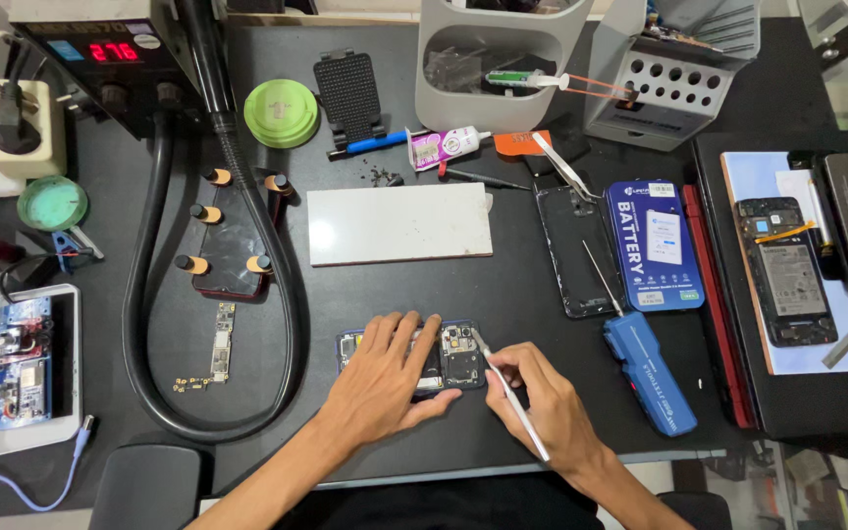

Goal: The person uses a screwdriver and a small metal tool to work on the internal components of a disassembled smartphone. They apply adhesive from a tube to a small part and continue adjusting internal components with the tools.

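The opened phone (434, 358) lies face down on the dark mat (512, 304) just in front of the person, its back cover off and the circuit board and camera end showing. The left hand (385, 378) rests flat on it, fingers spread a little and pressing it down rather than gripping it. The right hand (547, 407) pinches a thin white-handled tool (508, 393) like a pen between thumb and forefingers, closed firmly round the shaft, with the metal tip touching the board near the phone's upper right corner.

Judging from this, the step in hand is fine work on the exposed board, probably prying or loosening a small connector or screw. The next move seems to call for light, steady pressure at the tip while the left hand keeps the phone from sliding.

Beside the right hand lies a blue electric screwdriver (652, 371), and beyond it a blue battery box (656, 245) and a bare black phone frame (581, 250). A white tile (399, 223) sits further up the mat. To the left, a thick black hose (149, 294) loops around a small loose board (221, 341) and a clamped phone (233, 240).
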